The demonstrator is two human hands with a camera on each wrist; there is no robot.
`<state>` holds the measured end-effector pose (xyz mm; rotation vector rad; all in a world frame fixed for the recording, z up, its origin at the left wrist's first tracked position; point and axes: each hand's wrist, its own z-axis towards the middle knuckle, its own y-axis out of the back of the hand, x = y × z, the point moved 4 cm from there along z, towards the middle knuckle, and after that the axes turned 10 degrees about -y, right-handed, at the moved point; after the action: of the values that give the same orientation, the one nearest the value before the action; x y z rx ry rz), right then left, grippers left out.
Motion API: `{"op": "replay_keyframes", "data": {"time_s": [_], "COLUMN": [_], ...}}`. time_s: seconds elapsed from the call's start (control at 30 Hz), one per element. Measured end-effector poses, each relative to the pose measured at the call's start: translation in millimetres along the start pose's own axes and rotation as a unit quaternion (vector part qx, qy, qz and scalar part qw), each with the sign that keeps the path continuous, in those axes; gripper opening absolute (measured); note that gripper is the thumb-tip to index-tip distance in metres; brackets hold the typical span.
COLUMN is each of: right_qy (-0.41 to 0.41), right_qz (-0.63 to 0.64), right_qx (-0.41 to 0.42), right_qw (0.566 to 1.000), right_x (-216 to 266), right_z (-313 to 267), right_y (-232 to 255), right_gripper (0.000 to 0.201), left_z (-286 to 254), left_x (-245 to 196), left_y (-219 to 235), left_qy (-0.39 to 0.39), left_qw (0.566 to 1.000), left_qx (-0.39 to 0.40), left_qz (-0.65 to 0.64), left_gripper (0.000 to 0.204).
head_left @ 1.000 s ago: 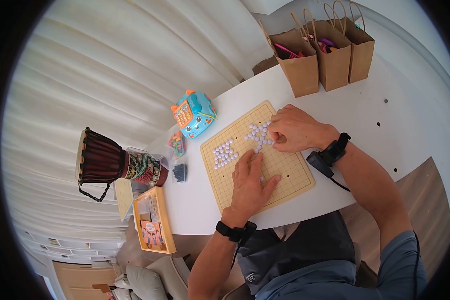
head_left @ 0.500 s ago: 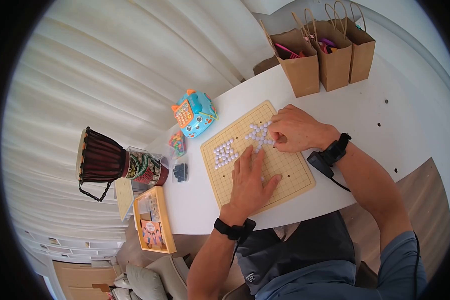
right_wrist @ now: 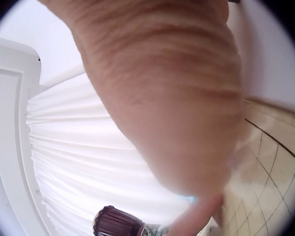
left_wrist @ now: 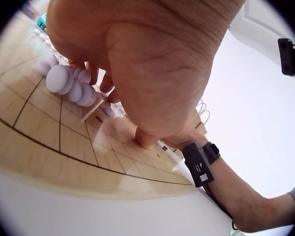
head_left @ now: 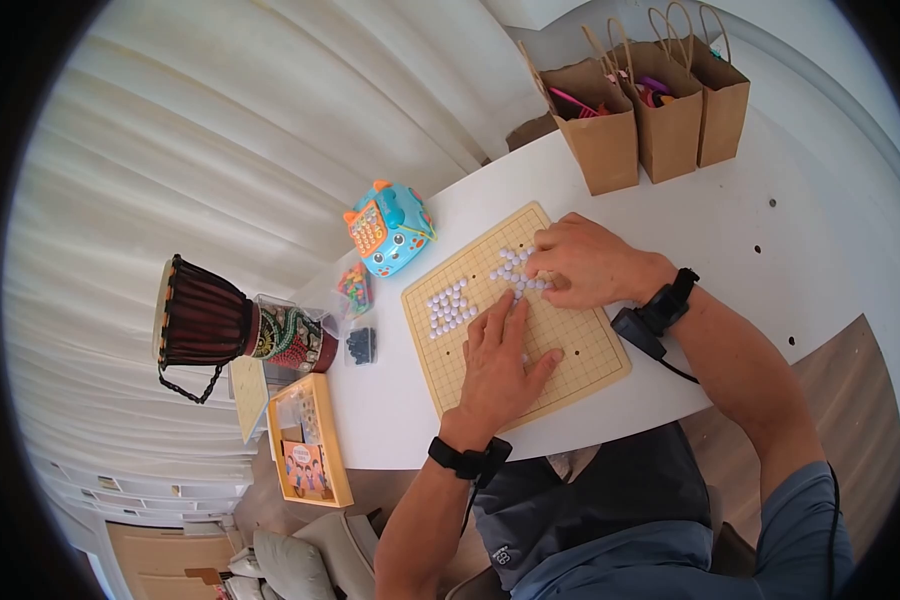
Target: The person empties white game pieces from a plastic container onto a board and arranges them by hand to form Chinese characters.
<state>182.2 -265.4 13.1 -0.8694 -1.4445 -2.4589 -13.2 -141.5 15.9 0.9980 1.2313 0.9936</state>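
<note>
A wooden go board (head_left: 595, 355) with a printed grid lies on the white table. My left hand (head_left: 495, 370) rests over it, fingers extended, their tips at the lower edge of a cluster of white go stones (head_left: 510, 265). Under its palm, in the left wrist view, several more stones (left_wrist: 59, 79) sit piled on the board. My right hand (head_left: 595, 262) comes in from the right, fingers bent down at the cluster's right side; its fingertips are hidden, so I cannot tell whether they pinch a stone. Another group of white stones (head_left: 450, 308) stands in rows left of the cluster.
A toy telephone (head_left: 390, 230) stands behind the board. To its left are a box of colourful pieces (head_left: 354, 288), a small box of dark pieces (head_left: 360, 346) and a drum (head_left: 205, 330). A wooden tray (head_left: 340, 480) is at the left edge; paper bags (head_left: 600, 150) stand at the back.
My right hand has shifted slightly left, further over the stone cluster. The left hand has barely moved, and the rows of stones on the left stay as they were.
</note>
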Motion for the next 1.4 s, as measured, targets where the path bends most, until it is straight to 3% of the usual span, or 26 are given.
{"op": "replay_keyframes", "data": {"time_s": [0.07, 0.8, 0.9, 1.0, 1.07, 1.17, 1.4], "right_qy": [0.004, 0.010, 0.019, -0.029, -0.039, -0.070, -0.053], "right_qz": [-0.003, -0.022, 0.009, 0.031, -0.015, -0.019, -0.025], "right_qx": [0.037, 0.049, 0.004, -0.007, -0.109, -0.132, -0.215], "right_qw": [0.999, 0.999, 1.000, 0.999, 0.993, 0.989, 0.975], "right_x": [3, 2, 0, -6, -12, -15, -19], "right_z": [0, 1, 0, 1, 5, 5, 3], "right_y": [-3, -7, -4, -2, 1, 9, 9], "right_gripper": [0.021, 0.023, 0.022, 0.017, 0.014, 0.014, 0.010], "left_z": [0, 8, 7, 5, 4, 2, -30], "left_x": [0, 1, 2, 1, 1, 2, 13], "left_y": [0, 6, 4, 4, 4, 3, 13], "left_qy": [-0.004, -0.018, -0.012, -0.010, -0.008, -0.002, 0.007], "left_qw": [1.000, 0.999, 0.999, 0.999, 1.000, 1.000, 0.996], "left_qx": [-0.003, 0.037, 0.038, 0.031, 0.024, 0.013, -0.068], "left_qz": [-0.002, 0.009, 0.011, 0.012, 0.010, 0.004, -0.061], "left_gripper": [0.088, 0.088, 0.087, 0.086, 0.086, 0.086, 0.081]}}
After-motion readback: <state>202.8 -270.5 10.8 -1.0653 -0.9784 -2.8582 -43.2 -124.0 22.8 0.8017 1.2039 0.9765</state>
